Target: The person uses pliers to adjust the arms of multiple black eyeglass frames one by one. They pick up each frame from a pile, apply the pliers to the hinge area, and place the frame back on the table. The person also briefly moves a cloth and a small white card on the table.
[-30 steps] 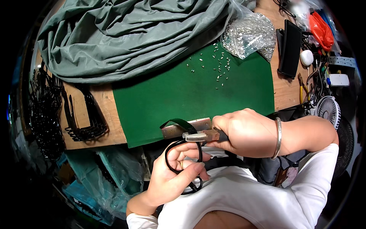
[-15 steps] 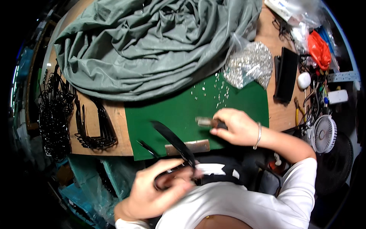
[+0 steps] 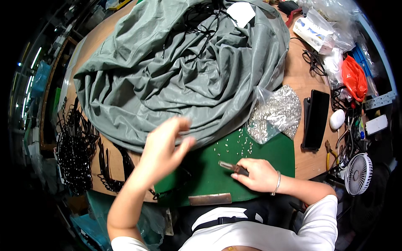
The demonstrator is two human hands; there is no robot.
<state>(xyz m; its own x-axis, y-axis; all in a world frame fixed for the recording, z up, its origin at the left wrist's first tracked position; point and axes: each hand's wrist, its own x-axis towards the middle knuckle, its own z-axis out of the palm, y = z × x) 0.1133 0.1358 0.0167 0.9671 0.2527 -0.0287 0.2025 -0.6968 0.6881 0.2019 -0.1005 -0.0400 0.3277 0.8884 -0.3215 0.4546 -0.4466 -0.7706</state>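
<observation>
My left hand (image 3: pixel 167 146) is raised over the near edge of a grey-green cloth (image 3: pixel 138 79) heaped in a round, hollow shape. Its thumb and fingers are apart, somewhat blurred, and nothing shows between them. My right hand (image 3: pixel 256 175) grips a small tool (image 3: pixel 236 168) with a dark handle and a flat metal tip, held above the green mat (image 3: pixel 209 184). Several small shiny pieces (image 3: pixel 240 144) lie scattered beyond the tool. Beside them rests a clear bag (image 3: pixel 276 113) full of similar bits. Thin black pieces (image 3: pixel 154 194) lie by the mat's left edge, partly hidden by my forearm.
Black frame-like items (image 3: pixel 75 154) are bunched at the left; more thin black pieces (image 3: pixel 205 21) lie in the cloth. A metal strip (image 3: pixel 209 199) sits at the mat's front edge. To the right are a black case (image 3: pixel 316 121), pliers (image 3: pixel 328 154), cables and a white fan (image 3: pixel 358 173).
My left hand has let go of the black glasses-like piece and moved up and forward to the cloth. My right hand still holds the tool. The view has shifted, showing more of the cloth.
</observation>
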